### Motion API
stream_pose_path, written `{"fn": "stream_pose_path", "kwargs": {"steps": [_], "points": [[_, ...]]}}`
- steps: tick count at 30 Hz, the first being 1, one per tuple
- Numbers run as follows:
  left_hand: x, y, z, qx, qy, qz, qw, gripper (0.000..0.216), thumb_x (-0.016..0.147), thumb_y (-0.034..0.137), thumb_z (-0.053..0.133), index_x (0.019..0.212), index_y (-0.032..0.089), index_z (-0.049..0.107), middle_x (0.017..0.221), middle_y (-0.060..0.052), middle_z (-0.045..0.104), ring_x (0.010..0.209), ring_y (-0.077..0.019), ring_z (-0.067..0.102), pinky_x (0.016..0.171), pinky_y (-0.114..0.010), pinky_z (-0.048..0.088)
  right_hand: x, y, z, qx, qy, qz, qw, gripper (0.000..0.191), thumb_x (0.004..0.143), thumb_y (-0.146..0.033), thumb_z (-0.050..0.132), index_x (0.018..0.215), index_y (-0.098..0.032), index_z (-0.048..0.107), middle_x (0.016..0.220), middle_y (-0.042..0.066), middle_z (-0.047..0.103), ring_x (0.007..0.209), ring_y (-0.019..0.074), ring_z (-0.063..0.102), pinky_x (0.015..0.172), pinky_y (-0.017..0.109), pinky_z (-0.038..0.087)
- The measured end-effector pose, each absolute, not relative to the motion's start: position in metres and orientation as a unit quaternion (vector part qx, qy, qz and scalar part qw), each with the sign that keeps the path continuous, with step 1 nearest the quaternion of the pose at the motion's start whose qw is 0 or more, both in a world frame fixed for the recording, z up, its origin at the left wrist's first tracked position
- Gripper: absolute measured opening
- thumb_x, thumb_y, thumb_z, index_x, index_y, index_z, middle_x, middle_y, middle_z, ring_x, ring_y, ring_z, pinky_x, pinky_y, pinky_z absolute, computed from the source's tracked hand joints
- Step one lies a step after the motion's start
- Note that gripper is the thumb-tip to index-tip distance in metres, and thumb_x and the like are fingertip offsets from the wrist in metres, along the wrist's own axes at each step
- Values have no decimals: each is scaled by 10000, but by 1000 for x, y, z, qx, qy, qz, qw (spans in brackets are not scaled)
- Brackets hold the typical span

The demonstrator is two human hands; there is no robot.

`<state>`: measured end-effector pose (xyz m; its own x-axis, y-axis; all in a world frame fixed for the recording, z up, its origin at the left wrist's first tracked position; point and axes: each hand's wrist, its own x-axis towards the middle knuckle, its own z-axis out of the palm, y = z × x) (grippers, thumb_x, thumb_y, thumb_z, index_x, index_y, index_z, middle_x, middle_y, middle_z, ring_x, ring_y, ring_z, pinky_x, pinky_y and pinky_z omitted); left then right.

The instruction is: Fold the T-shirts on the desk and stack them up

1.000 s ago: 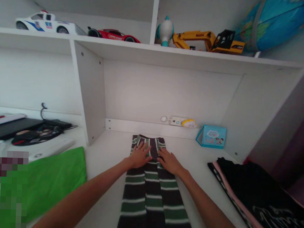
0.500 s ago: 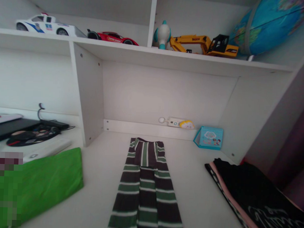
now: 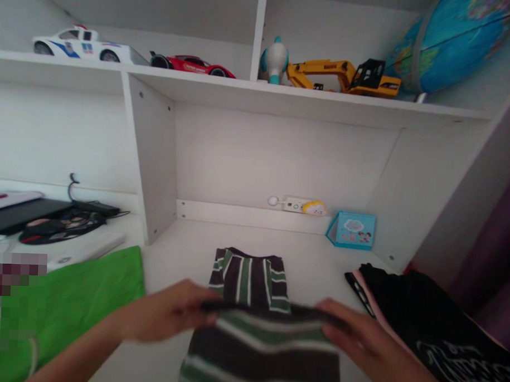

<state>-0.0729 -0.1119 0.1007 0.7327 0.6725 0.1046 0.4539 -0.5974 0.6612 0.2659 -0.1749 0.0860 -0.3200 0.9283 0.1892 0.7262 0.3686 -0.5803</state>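
Note:
A dark garment with green and white stripes (image 3: 252,280) lies on the white desk (image 3: 181,255) in front of me. My left hand (image 3: 171,310) grips the garment's near edge on the left. My right hand (image 3: 354,339) grips the same edge on the right. Both hands hold this edge lifted above the rest of the cloth, folded towards the far end. Both hands are blurred by motion.
A green cloth (image 3: 66,312) lies at the left, and a stack of dark and pink clothes (image 3: 426,325) at the right. A small blue box (image 3: 352,230) and a power strip (image 3: 298,205) stand at the back. Toy cars (image 3: 84,43), an excavator (image 3: 346,76) and a globe (image 3: 456,42) sit on the shelf above.
A second ago both hands lay flat on the garment's far end. They left the view, then came back gripping the near edge and lifting it towards the far end.

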Motion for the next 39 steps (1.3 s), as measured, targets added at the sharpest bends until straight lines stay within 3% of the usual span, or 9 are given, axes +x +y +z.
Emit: {"fn": "stream_pose_path", "kwargs": {"steps": [2,6,10,13,20,24,27,33,39], "points": [[-60,-62,110,844,344,174,372,289,783,410,483,909,175,593,764,-3,608,714,-139,541,649,-222,426,261,-114,91,-550,-752,217,290,339,815,-411,367,1021,-194,525,851,40,622,760,168,586,641,263,477],[-40,16,84,712,448,193,505,319,618,411,599,777,135,585,704,-6,605,620,-124,539,574,-221,418,243,-23,64,-611,-712,263,225,238,765,-273,436,934,-133,526,765,38,617,637,146,579,535,237,450],[-39,42,46,690,485,181,506,315,532,380,638,707,125,584,602,3,584,527,-115,519,515,-227,403,234,9,28,-643,-704,222,207,199,704,-187,492,857,-98,583,881,102,629,797,188,584,679,263,433],[-44,45,40,696,474,186,507,338,575,397,611,795,142,587,637,8,592,533,-108,529,528,-228,428,237,12,21,-647,-709,192,204,263,745,-208,468,969,-107,563,1052,118,584,962,189,533,805,255,381],[-38,57,42,740,561,178,324,311,791,360,393,1011,173,507,774,-31,616,565,-136,570,499,-238,455,238,18,22,-679,-696,144,186,288,860,-258,313,1095,-159,447,1018,91,602,929,171,552,775,252,376],[-30,64,26,743,611,180,205,216,731,304,489,878,155,542,857,-81,615,798,-209,577,682,-292,439,231,18,6,-739,-643,95,177,309,831,-329,375,1065,-138,443,909,145,615,874,256,568,702,329,388],[-29,66,19,732,636,193,149,316,671,340,561,920,147,530,925,-119,597,921,-276,532,764,-362,396,233,17,-2,-764,-614,70,185,361,778,-410,448,1005,-132,478,952,174,588,894,288,552,685,349,384],[-33,71,14,756,600,208,156,145,647,291,586,703,158,570,839,-77,615,851,-220,558,738,-285,396,241,22,-6,-741,-617,113,238,167,665,-332,566,663,-167,539,718,64,620,706,188,578,574,243,373],[-36,68,34,759,549,270,223,257,698,281,541,922,157,550,781,-25,628,726,-153,574,620,-234,422,239,19,28,-677,-625,127,368,124,656,-284,530,597,-182,490,576,-8,553,570,131,525,527,219,367]]}}
